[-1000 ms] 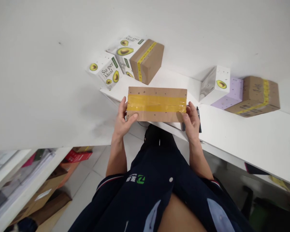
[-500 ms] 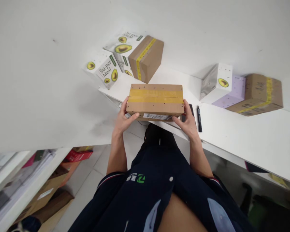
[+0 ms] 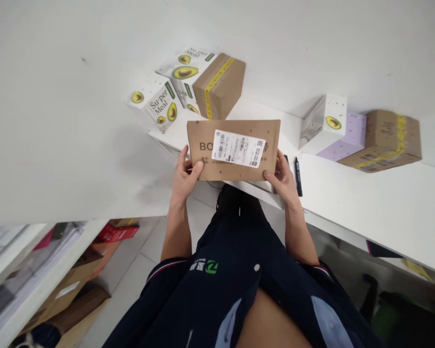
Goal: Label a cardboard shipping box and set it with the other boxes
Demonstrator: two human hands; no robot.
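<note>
Between my two hands I hold a brown cardboard box (image 3: 206,170), its printed side turned up toward me. A white shipping label (image 3: 238,149) lies slightly askew on that side and covers part of the dark lettering. My left hand (image 3: 187,175) grips the box's left end, thumb on the near left corner. At the opposite end my right hand (image 3: 281,179) is closed on the lower right corner, thumb on the front. Most of the fingers are hidden behind the box. A black marker pen (image 3: 298,177) lies on the white table (image 3: 380,203) just right of my right hand.
At the back left stand white avocado-print boxes (image 3: 163,104) and a taped brown box (image 3: 224,84). To the right are a white box (image 3: 328,123), a lilac box (image 3: 351,137) and another taped carton (image 3: 387,140). A shelf (image 3: 50,270) with cartons is at lower left.
The box has been tilted in my hands: its yellow-taped face was up, and now the labelled side faces me. Both hands keep their grip at the ends.
</note>
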